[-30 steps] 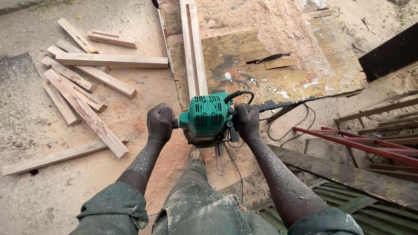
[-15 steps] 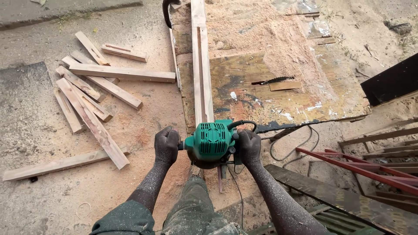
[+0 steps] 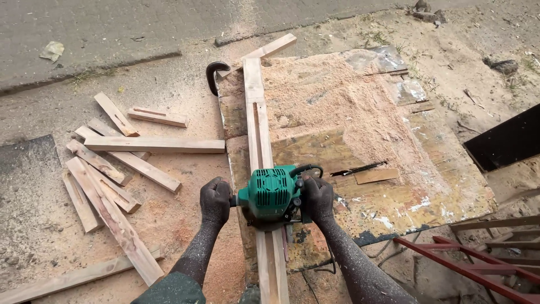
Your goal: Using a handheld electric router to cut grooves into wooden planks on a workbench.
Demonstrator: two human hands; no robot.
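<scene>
A green electric router point(image 3: 271, 194) sits on a long narrow wooden plank point(image 3: 256, 124) that lies lengthwise on a sawdust-covered board worktop point(image 3: 394, 186). My left hand point(image 3: 215, 200) grips the router's left side handle and my right hand point(image 3: 318, 198) grips its right side handle. Both hands and forearms are dusted with sawdust. A slot is cut into the plank ahead of the router. A black cord loops over the router's top right.
Several cut wooden pieces point(image 3: 121, 163) lie scattered on the sandy ground to the left. A black curved clamp point(image 3: 212, 73) sits at the worktop's far left corner. A dark tool point(image 3: 357, 169) lies on the worktop to the right. Red metal bars point(image 3: 472, 264) are at lower right.
The view has tilted up and forward along the plank; the router now rests on the plank with more of the plank and worktop in view. Both hands keep their grip.
</scene>
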